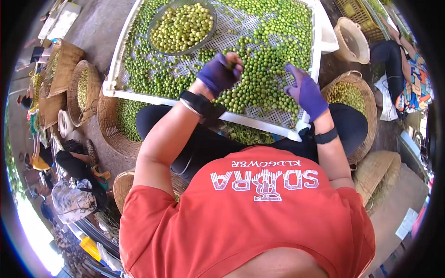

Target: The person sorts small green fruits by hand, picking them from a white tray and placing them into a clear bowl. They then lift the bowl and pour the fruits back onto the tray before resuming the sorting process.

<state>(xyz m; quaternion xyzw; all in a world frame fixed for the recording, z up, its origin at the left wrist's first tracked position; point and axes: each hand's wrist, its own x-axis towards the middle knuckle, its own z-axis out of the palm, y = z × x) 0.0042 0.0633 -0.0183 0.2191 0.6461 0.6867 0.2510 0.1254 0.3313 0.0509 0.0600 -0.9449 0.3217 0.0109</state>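
Note:
A white perforated tray (pixel 148 98) is spread with small round green fruits (pixel 259 67). Over its near middle, my left hand (pixel 218 73), in a purple glove with bare fingertips, is closed with its fingers curled. What lies inside the fingers is mostly hidden. My right hand (pixel 307 92), also gloved in purple, hovers at the tray's right side, thumb and fingers apart with nothing seen between them. A clear bowl (pixel 214 28) heaped with paler yellow-green fruits (pixel 183 28) rests on the tray, beyond my left hand.
Wicker baskets of fruit stand close by on the left (pixel 109 132) and right (pixel 368 92). A pale bucket (pixel 351 39) and a yellow crate (pixel 359 18) are at the upper right. Another person (pixel 401 69) sits at the right; more people and baskets are along the left.

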